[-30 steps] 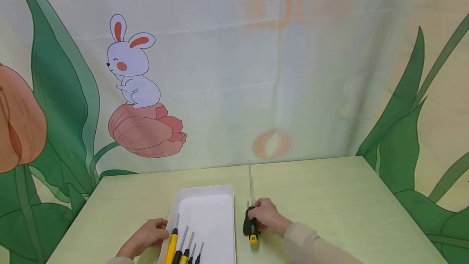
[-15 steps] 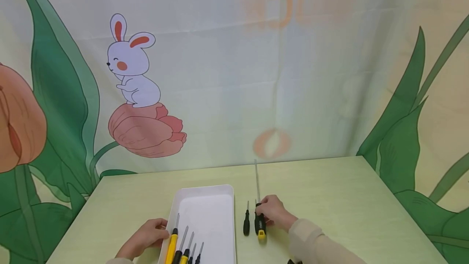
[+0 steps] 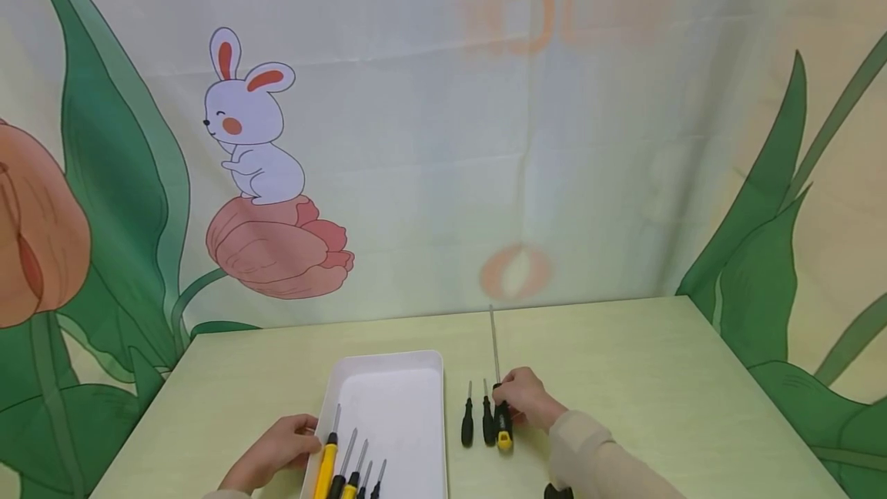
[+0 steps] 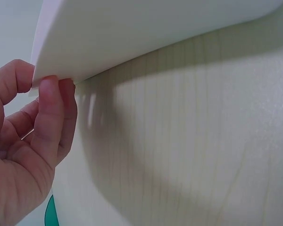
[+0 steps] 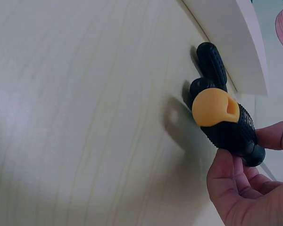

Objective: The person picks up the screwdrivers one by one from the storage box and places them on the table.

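My right hand (image 3: 528, 399) pinches a long screwdriver (image 3: 503, 428) by its black handle, near the shaft. The handle's yellow end (image 5: 212, 107) faces the right wrist camera. Just left of it lie two small black screwdrivers (image 3: 467, 426), side by side, shafts pointing to the far side. On the left, my left hand (image 3: 277, 443) grips the left edge of a white tray (image 3: 391, 391); the left wrist view has thumb and fingers on its wall (image 4: 61, 56). Several screwdrivers lie in the tray, among them a yellow one (image 3: 325, 468). The tray's near end is out of frame.
A black object (image 3: 557, 492) is cut off by the bottom edge, below the right sleeve (image 3: 589, 449). The light green table (image 3: 624, 376) ends at a printed curtain (image 3: 416, 175) with a rabbit and tulips behind it.
My right hand has shifted the long screwdriver to the right, from over the two small black screwdrivers to beside them. A black object now shows at the bottom edge. The left hand stays put.
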`<state>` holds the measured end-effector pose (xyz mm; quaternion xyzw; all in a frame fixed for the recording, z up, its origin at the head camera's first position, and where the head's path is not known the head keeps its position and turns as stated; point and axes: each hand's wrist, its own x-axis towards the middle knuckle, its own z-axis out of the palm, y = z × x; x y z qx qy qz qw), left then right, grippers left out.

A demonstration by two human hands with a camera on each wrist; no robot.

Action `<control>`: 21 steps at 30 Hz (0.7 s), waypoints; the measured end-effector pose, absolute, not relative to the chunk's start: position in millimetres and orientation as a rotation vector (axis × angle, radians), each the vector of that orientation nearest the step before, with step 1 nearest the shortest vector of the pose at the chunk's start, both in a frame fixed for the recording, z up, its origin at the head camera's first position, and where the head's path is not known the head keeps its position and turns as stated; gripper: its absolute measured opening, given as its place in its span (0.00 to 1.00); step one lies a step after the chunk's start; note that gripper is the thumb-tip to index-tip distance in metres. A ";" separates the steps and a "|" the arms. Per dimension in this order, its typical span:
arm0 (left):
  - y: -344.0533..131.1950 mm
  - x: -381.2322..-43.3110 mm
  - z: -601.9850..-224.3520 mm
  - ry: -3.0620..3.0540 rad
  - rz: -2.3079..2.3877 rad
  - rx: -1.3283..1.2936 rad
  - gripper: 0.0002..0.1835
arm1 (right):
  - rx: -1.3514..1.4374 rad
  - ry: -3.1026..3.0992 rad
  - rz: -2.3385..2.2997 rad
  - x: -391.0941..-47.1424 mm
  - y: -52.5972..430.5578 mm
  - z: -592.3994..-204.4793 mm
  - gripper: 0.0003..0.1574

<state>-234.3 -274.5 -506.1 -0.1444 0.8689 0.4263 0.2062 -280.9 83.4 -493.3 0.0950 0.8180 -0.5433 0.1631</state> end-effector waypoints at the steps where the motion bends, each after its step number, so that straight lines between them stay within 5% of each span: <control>1: -274.7 -234.2 -506.1 2.419 1.190 -0.402 0.21 | 0.274 2.338 -1.545 -281.6 83.9 -493.9 0.12; 21: -273.9 -234.3 -505.3 2.426 1.197 -0.403 0.21 | 0.321 2.408 -1.462 -294.3 83.0 -500.5 0.09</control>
